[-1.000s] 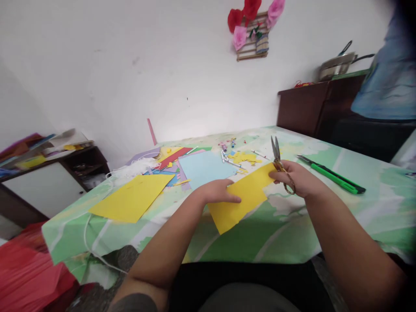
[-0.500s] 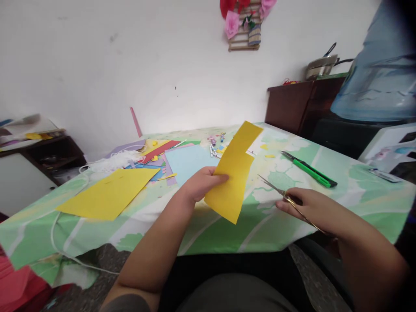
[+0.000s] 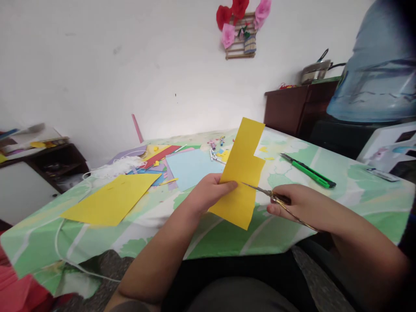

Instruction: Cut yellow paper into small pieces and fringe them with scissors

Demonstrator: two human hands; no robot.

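My left hand (image 3: 212, 192) pinches a yellow sheet of paper (image 3: 244, 164) by its left edge, the thumb lying on its face. The sheet is tilted above the table and has a step-shaped notch at its upper right. In my right hand (image 3: 295, 201) is a pair of gold-handled scissors (image 3: 272, 196), fingers in the loops. The blades point left and overlap the middle of the yellow sheet, with the tip close to my left thumb. Whether the blades touch the paper I cannot tell.
A green utility knife (image 3: 308, 170) lies to the right on the patterned tablecloth (image 3: 156, 236). Another yellow sheet (image 3: 113, 199), a light blue sheet (image 3: 188, 167), a red strip (image 3: 162, 156) and tangled white string (image 3: 121, 165) are on the left. A water jug (image 3: 373, 86) stands at the right.
My right hand has brought the scissors left, from beside the yellow sheet to over it. My left hand has moved slightly right and turned the sheet a little.
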